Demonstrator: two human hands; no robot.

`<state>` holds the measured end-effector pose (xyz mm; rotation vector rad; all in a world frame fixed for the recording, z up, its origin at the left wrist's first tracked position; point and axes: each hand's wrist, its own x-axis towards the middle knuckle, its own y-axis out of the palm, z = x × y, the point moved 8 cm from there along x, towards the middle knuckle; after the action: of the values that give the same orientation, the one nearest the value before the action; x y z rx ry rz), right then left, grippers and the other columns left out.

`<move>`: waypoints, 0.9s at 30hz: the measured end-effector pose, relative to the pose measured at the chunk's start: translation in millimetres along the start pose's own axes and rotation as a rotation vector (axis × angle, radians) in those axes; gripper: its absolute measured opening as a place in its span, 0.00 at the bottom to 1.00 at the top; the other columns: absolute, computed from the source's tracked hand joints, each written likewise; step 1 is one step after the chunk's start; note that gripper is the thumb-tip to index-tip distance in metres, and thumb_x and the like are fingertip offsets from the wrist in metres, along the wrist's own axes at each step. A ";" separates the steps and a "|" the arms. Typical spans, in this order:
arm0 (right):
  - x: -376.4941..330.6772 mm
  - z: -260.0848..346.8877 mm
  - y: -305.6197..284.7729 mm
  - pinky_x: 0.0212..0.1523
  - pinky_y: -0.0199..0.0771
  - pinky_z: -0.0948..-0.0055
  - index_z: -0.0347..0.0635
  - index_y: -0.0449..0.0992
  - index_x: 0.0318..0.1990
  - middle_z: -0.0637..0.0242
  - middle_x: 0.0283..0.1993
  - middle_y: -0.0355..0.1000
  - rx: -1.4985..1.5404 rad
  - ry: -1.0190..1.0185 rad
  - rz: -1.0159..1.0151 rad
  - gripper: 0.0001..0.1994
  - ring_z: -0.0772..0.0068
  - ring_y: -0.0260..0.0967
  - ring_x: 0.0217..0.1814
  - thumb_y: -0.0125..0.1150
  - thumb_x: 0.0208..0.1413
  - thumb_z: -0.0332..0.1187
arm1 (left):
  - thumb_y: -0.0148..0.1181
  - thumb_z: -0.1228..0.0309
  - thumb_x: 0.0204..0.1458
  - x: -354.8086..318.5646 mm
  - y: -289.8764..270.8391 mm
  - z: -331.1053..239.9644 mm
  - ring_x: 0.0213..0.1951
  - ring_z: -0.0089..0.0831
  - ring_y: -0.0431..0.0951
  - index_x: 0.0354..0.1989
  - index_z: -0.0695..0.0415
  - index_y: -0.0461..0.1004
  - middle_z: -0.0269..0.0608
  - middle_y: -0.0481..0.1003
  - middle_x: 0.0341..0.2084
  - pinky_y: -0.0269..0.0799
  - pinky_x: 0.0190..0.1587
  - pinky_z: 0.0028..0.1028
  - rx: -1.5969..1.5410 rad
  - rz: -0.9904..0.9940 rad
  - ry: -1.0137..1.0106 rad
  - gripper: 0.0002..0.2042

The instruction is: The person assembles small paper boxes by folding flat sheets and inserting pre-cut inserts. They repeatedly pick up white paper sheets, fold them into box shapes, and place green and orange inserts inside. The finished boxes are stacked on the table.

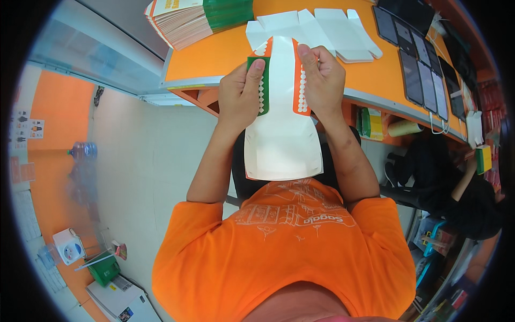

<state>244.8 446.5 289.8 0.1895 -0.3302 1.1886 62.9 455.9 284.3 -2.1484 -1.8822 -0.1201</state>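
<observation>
I hold a flat white cardboard box blank with orange and green side strips upright in front of my chest. My left hand pinches its left fold, thumb pressed on the green strip. My right hand grips the right fold along the orange strip with white dots. The blank's lower end hangs over my orange shirt. Both side flaps are bent inward toward the middle.
An orange table lies ahead with a stack of flat printed blanks, an unfolded white blank and a row of dark phones. Another person in black sits at the right. A water bottle stands on the floor, left.
</observation>
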 end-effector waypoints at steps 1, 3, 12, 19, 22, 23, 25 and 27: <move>1.1 1.1 -0.7 0.22 0.57 0.77 0.36 0.75 0.30 0.75 0.19 0.64 -0.028 -0.019 -0.004 0.21 0.86 0.55 0.22 0.62 0.67 0.47 | 0.49 0.55 0.71 0.5 -0.1 -2.8 0.32 0.19 0.76 0.46 0.63 0.78 0.31 0.79 0.31 0.72 0.37 0.24 0.041 0.004 0.010 0.21; 2.7 3.4 -1.0 0.23 0.58 0.77 0.35 0.76 0.30 0.74 0.19 0.65 -0.055 -0.044 -0.004 0.20 0.86 0.55 0.22 0.62 0.67 0.46 | 0.47 0.54 0.71 2.8 0.5 -2.5 0.35 0.19 0.76 0.45 0.65 0.78 0.35 0.79 0.34 0.72 0.40 0.23 -0.183 -0.009 -0.085 0.23; -31.9 15.1 27.9 0.26 0.67 0.71 0.33 0.75 0.33 0.64 0.19 0.67 0.093 -0.003 0.100 0.18 0.81 0.60 0.23 0.62 0.67 0.42 | 0.43 0.55 0.72 -14.9 -38.3 9.1 0.42 0.30 0.78 0.44 0.68 0.78 0.46 0.81 0.39 0.71 0.48 0.30 0.237 -0.225 0.074 0.25; -46.7 18.6 40.8 0.23 0.66 0.69 0.35 0.73 0.27 0.57 0.18 0.67 -0.105 -0.137 0.192 0.19 0.69 0.68 0.19 0.62 0.67 0.41 | 0.44 0.57 0.72 -40.2 -49.2 28.1 0.40 0.27 0.78 0.43 0.68 0.79 0.42 0.81 0.39 0.72 0.45 0.27 -0.540 -0.298 -0.089 0.24; -51.3 38.6 44.7 0.21 0.65 0.66 0.36 0.73 0.25 0.54 0.17 0.67 -0.080 -0.318 0.143 0.19 0.59 0.68 0.17 0.64 0.65 0.40 | 0.44 0.58 0.72 -39.4 -65.1 17.3 0.34 0.24 0.77 0.41 0.69 0.79 0.40 0.81 0.35 0.72 0.37 0.27 -0.038 -0.370 -0.051 0.24; -52.3 43.8 44.1 0.20 0.65 0.65 0.36 0.72 0.25 0.53 0.18 0.67 -0.077 -0.379 0.129 0.19 0.56 0.68 0.17 0.65 0.64 0.40 | 0.44 0.58 0.72 -40.3 -70.4 16.7 0.33 0.24 0.77 0.41 0.70 0.79 0.40 0.80 0.33 0.72 0.36 0.26 0.021 -0.392 -0.004 0.24; -47.6 40.0 44.3 0.29 0.72 0.68 0.35 0.78 0.37 0.55 0.25 0.73 -0.039 -0.335 0.303 0.13 0.58 0.73 0.25 0.67 0.62 0.38 | 0.44 0.58 0.73 -44.8 -78.4 14.3 0.30 0.22 0.75 0.40 0.71 0.78 0.39 0.80 0.30 0.71 0.32 0.25 0.137 -0.450 0.084 0.25; -32.6 40.6 29.7 0.39 0.77 0.67 0.36 0.80 0.46 0.54 0.34 0.78 0.014 -0.305 0.406 0.14 0.57 0.77 0.34 0.69 0.60 0.36 | 0.44 0.58 0.73 -49.3 -90.0 17.1 0.30 0.20 0.74 0.38 0.71 0.78 0.39 0.78 0.26 0.70 0.32 0.24 0.038 -0.541 0.046 0.25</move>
<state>200.2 416.0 315.6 0.3282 -0.6496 1.5665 -34.8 423.1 269.7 -1.5456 -2.3628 -0.2367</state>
